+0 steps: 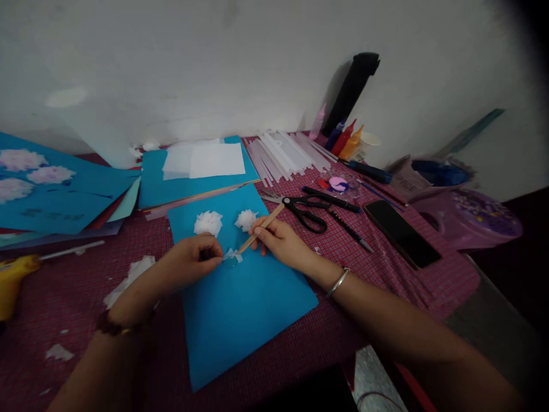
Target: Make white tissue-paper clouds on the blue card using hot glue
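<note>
The right hand (277, 239) grips a stick (273, 215), tip at the scrap (234, 255) between both hands on the blue sheet (249, 315). The left hand (191, 263) nears the scrap; pinching or not, I cannot tell. Beyond, two tufts (208, 223) look finished; a third seems barely begun.

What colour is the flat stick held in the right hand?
Light tan. The stick shows best in the head view, the only one here.
</note>
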The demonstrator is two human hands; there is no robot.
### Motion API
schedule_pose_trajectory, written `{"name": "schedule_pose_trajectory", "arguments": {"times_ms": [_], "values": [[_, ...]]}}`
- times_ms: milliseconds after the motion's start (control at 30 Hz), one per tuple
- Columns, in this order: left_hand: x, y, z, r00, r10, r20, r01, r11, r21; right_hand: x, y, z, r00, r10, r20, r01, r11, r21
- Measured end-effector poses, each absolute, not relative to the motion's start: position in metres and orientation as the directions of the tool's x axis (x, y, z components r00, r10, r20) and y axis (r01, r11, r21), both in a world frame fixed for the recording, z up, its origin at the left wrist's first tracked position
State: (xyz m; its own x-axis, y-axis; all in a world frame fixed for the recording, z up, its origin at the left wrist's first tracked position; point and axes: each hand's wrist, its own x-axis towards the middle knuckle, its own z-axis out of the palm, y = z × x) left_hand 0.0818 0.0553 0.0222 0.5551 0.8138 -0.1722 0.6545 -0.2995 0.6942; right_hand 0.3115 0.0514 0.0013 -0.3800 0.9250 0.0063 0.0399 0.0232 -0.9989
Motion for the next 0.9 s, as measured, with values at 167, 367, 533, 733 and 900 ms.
{"name": "schedule_pose_trajectory", "arguments": {"times_ms": [167, 367, 533, 733, 900], "values": [[0.0802, 0.0587, 0.0157, 0.6, 0.787, -0.144, 0.643, -0.367, 0.672, 0.3112, 0.0504, 0.0011, -0.379, 0.925, 0.011, 0.038, 0.027, -0.999], [0.0801, 0.0557, 0.0216, 0.535, 0.818, -0.213, 0.644, -0.232, 0.729, 0.3082, 0.0495, 0.0016, -0.398, 0.917, 0.022, 0.031, 0.038, -0.999], [0.0766, 0.0564, 0.0217, 0.524, 0.821, -0.228, 0.615, -0.179, 0.768, 0.3065, 0.05, 0.0019, -0.406, 0.912, 0.049, 0.025, 0.065, -0.998], [0.0746, 0.058, 0.0193, 0.522, 0.817, -0.245, 0.624, -0.17, 0.762, 0.3055, 0.0513, 0.0015, -0.423, 0.906, 0.027, 0.02, 0.039, -0.999], [0.0752, 0.058, 0.0195, 0.513, 0.819, -0.256, 0.618, -0.145, 0.773, 0.3051, 0.0527, 0.0021, -0.433, 0.901, 0.018, 0.011, 0.025, -1.0]]}}
